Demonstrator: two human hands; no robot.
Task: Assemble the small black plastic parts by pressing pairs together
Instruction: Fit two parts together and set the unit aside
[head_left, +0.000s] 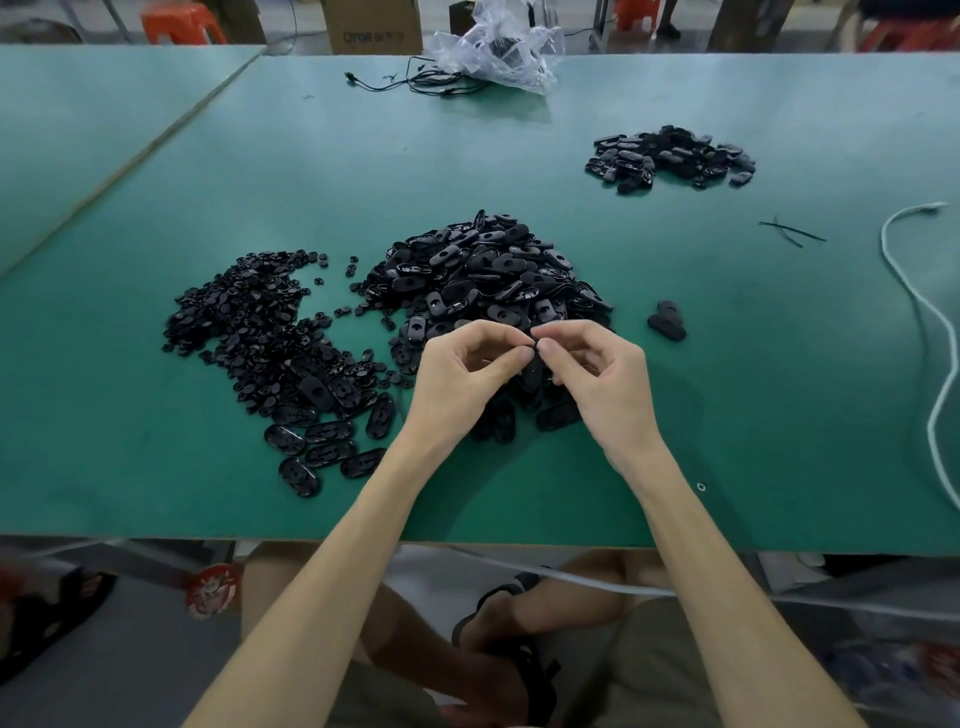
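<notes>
My left hand and my right hand meet fingertip to fingertip above the near edge of a big heap of black oval shells. Between them they pinch a black oval part, which hangs down between the thumbs; a small piece sits at the fingertips. Left of the heap spreads a pile of small round black buttons, with several oval shells lying flat at its near end. A smaller pile of black oval parts lies far right.
All rests on a green table. Two loose black parts lie right of the heap. A white cord runs along the right side, thin black ties lie nearby, and a clear plastic bag with black cables sits at the far edge.
</notes>
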